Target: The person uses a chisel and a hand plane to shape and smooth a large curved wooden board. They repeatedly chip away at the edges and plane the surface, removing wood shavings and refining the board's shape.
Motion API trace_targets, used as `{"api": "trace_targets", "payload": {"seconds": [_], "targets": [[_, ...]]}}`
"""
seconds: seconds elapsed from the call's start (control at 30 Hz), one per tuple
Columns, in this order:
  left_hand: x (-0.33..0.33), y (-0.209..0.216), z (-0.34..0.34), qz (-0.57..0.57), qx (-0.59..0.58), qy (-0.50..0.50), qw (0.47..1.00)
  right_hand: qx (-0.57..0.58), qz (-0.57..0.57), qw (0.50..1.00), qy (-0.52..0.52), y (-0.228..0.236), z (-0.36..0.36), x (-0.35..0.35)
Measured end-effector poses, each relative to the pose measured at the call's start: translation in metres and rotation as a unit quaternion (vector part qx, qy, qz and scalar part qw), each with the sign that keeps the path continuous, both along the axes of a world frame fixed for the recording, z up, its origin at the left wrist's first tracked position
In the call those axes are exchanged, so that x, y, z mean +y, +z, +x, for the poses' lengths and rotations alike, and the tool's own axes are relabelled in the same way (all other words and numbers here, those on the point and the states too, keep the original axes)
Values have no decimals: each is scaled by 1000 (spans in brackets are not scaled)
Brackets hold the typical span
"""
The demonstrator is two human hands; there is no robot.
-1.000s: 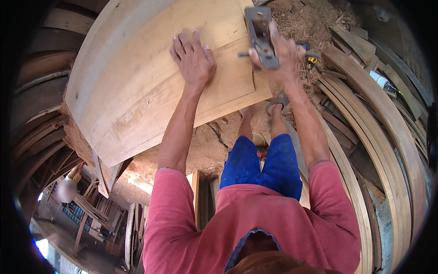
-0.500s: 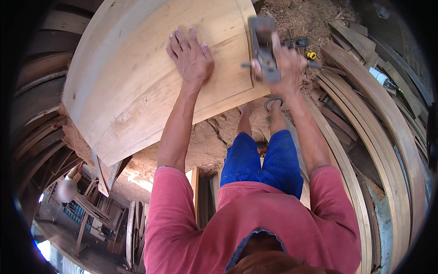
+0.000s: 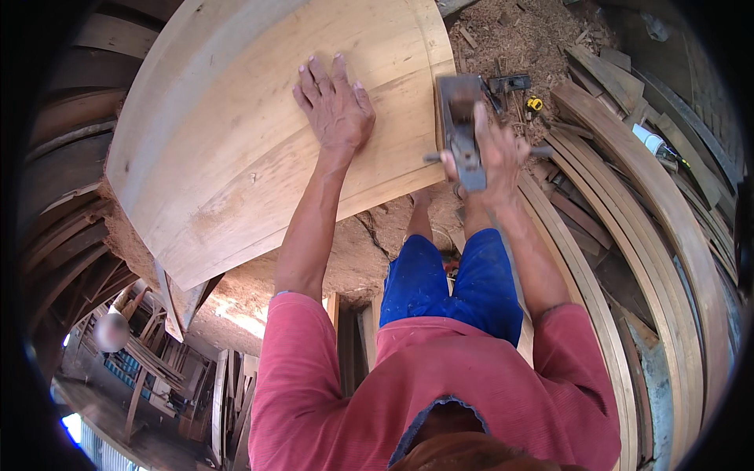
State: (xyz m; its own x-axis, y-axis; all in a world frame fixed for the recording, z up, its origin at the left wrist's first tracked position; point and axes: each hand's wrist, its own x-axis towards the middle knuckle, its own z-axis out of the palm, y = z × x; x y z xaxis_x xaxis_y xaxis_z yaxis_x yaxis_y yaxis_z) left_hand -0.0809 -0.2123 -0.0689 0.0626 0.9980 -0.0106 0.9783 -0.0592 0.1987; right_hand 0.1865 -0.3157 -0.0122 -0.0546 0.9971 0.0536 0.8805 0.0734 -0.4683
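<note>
A broad pale wooden panel (image 3: pixel 236 149) lies in front of me, its near edge running slantwise. My left hand (image 3: pixel 338 108) rests flat on it with the fingers spread. At the panel's right edge, a hand plane (image 3: pixel 462 133) with a cross handle sits lengthwise along the wood. My right hand (image 3: pixel 500 153) is wrapped round the plane's handle, its thumb and forefinger on either side of the body. The plane and this hand are slightly blurred. Whether the sole touches the edge cannot be made out.
Wood shavings (image 3: pixel 526 35) cover the ground beyond the plane. A dark tool (image 3: pixel 510 82) and a yellow tape measure (image 3: pixel 535 104) lie there. Long boards (image 3: pixel 628 212) are stacked on the right, near a white container (image 3: pixel 649 140). More timber (image 3: pixel 67 149) stands on the left.
My right hand has drawn the hand plane toward me along the panel's right edge. The left hand stays flat on the panel, in nearly the same place.
</note>
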Motion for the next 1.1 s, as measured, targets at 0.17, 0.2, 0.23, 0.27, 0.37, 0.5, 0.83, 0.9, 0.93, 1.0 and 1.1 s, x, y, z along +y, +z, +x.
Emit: {"api": "trace_targets", "payload": {"seconds": [0.17,0.2,0.23,0.27,0.37,0.5,0.83,0.9,0.93,1.0,1.1], "targets": [[-1,-3,5,7,-29,-14,999,-10,11,998,-55,-13,-10,38],[5,-3,8,18,-33,-17,999,-20,13,996,-84,-4,-13,86],[6,-2,10,17,-36,-25,999,-38,5,997,-71,-6,-2,111],[5,-1,12,15,-40,-33,999,-57,-3,997,-57,-7,9,129],[8,1,8,22,-25,-20,999,-32,28,999,-25,-10,6,77],[1,0,4,22,-23,-8,999,-27,6,1000,-11,-5,-7,-46],[4,1,6,13,-35,-17,999,-18,19,1000,-16,0,7,21],[1,-3,0,30,-16,-8,999,-12,6,1000,-1,-1,2,-36],[3,-3,2,29,-20,-6,999,-19,-3,1000,7,1,3,-57],[3,-1,7,19,-24,-10,999,-10,-21,1000,-10,-5,-3,-54],[11,-2,13,7,-50,-24,998,-7,27,998,-53,-20,0,46]]}}
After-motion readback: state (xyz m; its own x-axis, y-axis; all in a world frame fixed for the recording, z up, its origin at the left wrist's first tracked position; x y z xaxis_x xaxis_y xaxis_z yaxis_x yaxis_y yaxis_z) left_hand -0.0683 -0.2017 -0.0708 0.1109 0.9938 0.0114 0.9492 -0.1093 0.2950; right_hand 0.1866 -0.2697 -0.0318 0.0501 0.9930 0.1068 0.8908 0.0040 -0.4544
